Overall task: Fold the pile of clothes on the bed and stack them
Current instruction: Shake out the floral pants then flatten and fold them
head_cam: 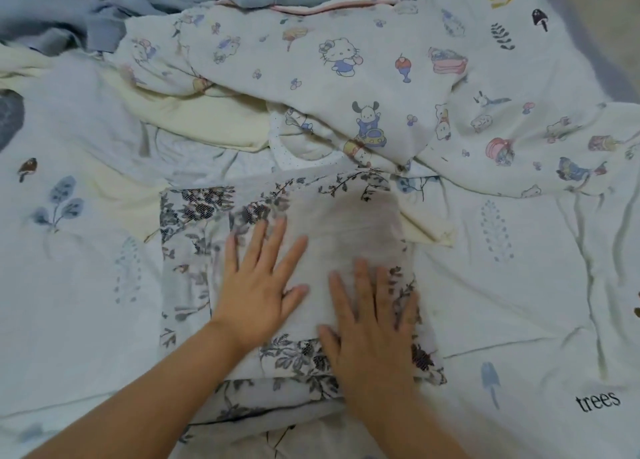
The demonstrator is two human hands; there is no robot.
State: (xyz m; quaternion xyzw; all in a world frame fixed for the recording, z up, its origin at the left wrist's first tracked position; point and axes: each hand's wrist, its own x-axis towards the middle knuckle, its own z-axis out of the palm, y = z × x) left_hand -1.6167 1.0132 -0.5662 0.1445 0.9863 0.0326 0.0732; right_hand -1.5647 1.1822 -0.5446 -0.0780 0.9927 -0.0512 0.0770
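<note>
A white garment with a dark floral print (194, 236) lies folded into a rough rectangle on the bed in front of me. My left hand (258, 285) lies flat on its middle with fingers spread. My right hand (369, 323) presses flat on its right part, fingers straight. Behind it lies a white garment with cartoon characters (346, 77), crumpled. A pale yellow garment (207, 119) lies partly under both. Blue and denim clothes (104, 4) are heaped at the far edge.
The bed sheet (519, 302) is pale with leaf and mushroom prints and the word "trees" at the right. Open sheet lies to the left and right of the floral garment.
</note>
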